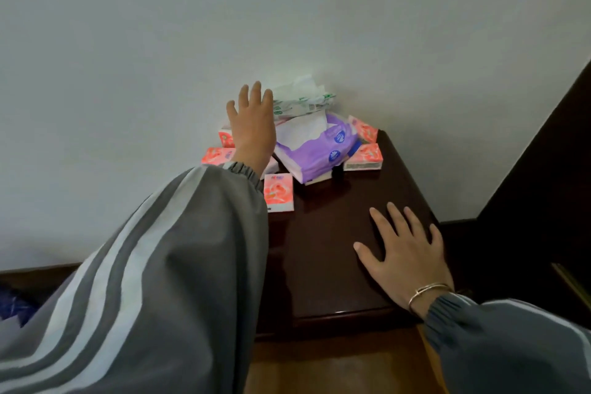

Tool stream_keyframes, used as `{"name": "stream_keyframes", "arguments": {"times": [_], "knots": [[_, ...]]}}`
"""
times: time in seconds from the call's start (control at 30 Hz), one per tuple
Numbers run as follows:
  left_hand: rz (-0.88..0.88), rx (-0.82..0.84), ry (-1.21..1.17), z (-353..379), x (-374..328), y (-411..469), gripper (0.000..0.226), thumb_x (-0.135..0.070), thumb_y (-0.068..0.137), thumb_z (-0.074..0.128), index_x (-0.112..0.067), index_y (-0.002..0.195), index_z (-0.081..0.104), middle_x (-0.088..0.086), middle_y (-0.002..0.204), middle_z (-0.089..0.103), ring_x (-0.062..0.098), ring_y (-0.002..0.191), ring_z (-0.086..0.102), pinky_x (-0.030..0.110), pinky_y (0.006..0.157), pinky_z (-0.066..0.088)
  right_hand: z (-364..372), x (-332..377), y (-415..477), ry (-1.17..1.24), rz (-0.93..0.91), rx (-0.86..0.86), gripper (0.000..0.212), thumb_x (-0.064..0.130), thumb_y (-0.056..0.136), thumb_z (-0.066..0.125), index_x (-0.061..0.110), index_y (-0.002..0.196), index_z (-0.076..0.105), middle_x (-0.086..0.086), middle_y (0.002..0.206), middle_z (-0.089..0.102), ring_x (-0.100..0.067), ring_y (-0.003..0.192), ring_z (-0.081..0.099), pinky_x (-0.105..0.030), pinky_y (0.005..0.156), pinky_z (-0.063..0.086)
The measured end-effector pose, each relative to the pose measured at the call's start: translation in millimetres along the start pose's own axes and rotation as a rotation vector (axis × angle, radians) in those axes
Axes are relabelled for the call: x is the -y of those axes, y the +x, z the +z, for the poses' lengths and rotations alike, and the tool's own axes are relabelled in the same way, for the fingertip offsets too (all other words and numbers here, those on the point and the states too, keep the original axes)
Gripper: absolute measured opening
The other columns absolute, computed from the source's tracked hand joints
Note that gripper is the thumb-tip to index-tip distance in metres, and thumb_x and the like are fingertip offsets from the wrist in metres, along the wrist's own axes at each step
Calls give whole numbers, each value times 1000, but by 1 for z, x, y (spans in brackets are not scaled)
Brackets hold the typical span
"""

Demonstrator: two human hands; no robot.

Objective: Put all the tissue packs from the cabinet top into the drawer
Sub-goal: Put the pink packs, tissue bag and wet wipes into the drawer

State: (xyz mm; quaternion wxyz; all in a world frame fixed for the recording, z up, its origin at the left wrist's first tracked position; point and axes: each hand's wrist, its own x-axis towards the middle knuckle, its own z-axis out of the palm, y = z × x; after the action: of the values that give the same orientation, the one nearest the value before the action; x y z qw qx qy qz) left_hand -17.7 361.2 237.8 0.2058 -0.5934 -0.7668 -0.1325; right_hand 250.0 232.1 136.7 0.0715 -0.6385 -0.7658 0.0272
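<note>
Hands spread open and well apart: my left hand (252, 125) hovers, fingers straight, over the tissue packs heaped at the back of the dark cabinet top (335, 249), against the wall (160, 57). My right hand (406, 253) lies flat on bare wood near the front, with a bracelet (428, 291) at the wrist. Small pink packs (364, 157) ring a purple pack (319, 150), with a crumpled green-and-white pack (303, 102) above it. My left sleeve (160, 265) and hand hide parts of the pink ones; whether that hand touches anything, I cannot tell. White tissue sticks out of the opened purple pack.
</note>
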Motion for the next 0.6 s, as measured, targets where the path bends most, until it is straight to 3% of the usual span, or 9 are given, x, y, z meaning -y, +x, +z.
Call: {"name": "stream_keyframes", "arguments": {"times": [0.07, 0.17, 0.27, 0.4, 0.5, 0.6], "knots": [[-9, -42, -3, 0, 2, 2, 32, -2, 88, 50, -5, 119, 58, 11, 148, 36, 29, 142, 21, 46, 109, 22, 0, 0, 0, 6, -2, -9, 73, 73, 79, 22, 42, 145, 15, 8, 158, 13, -17, 146, 8, -48, 114, 10], [-87, -219, -103, -13, 8, -8, 26, -3, 87, 44, -2, 106, 62, 11, 135, 52, 29, 133, 38, 41, 103, 28, 0, 0, 1, 10, -1, -10, 73, 73, 79, 21, 43, 145, 16, 8, 158, 14, -16, 145, 8, -48, 114, 10], [-9, -424, -189, -37, 25, -34, 23, -5, 80, 50, -1, 98, 64, 13, 109, 67, 33, 106, 60, 41, 88, 41, 0, 0, 0, 21, 1, -12, 73, 73, 79, 22, 42, 144, 18, 8, 157, 16, -17, 145, 10, -48, 114, 11], [108, -564, -135, -68, 61, -92, 17, -7, 76, 57, -6, 90, 65, 7, 81, 68, 30, 76, 63, 36, 72, 38, -1, 1, 0, 34, 9, -1, 70, 73, 80, 25, 42, 143, 21, 8, 157, 18, -17, 145, 12, -49, 114, 12], [197, -586, -6, -79, 79, -146, 15, -12, 87, 51, -9, 82, 64, 3, 74, 65, 28, 68, 61, 37, 69, 37, -2, 1, 1, 31, 15, 15, 70, 73, 81, 26, 41, 144, 22, 8, 157, 17, -17, 145, 12, -49, 114, 12], [293, -483, 62, -75, 82, -200, 7, -11, 83, 56, -11, 82, 62, 4, 74, 63, 29, 66, 59, 38, 71, 36, -3, 0, 1, 17, 11, 31, 70, 72, 83, 26, 39, 145, 22, 7, 157, 16, -18, 145, 11, -49, 114, 12]]}}
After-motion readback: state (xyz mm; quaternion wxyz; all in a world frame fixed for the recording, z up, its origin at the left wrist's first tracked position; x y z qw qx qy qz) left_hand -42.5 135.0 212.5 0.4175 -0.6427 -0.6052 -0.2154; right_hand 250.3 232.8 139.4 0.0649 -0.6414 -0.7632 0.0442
